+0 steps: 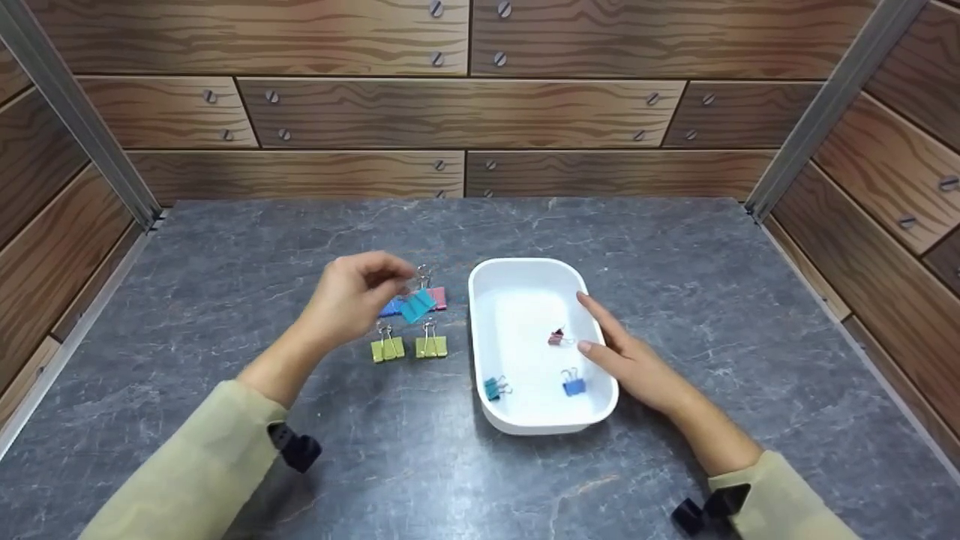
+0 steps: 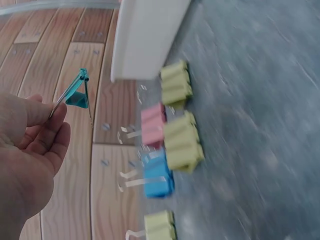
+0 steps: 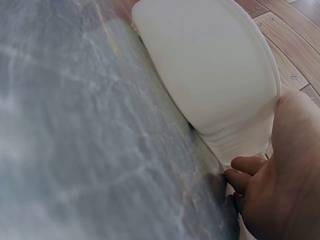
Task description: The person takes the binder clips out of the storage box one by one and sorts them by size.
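Observation:
My left hand (image 1: 349,300) pinches a teal binder clip (image 1: 418,306) by its wire handle, lifted above the table; the clip (image 2: 77,95) hangs off the fingertips in the left wrist view. Below it lie a pink clip (image 2: 152,125), a blue clip (image 2: 157,175) and yellow-green clips (image 1: 431,347), one of them seen only in the left wrist view. To the right stands a white plastic tub (image 1: 529,268). My right hand (image 1: 637,367) holds the tub's right side, thumb over the rim and fingers against the outer wall (image 3: 215,75).
Inside the tub lie a dark red clip (image 1: 556,337), a small teal clip (image 1: 493,388) and a small blue clip (image 1: 574,385), apart from each other. Wood-patterned panels (image 1: 465,112) wall the grey marbled table (image 1: 360,457) at the back and sides.

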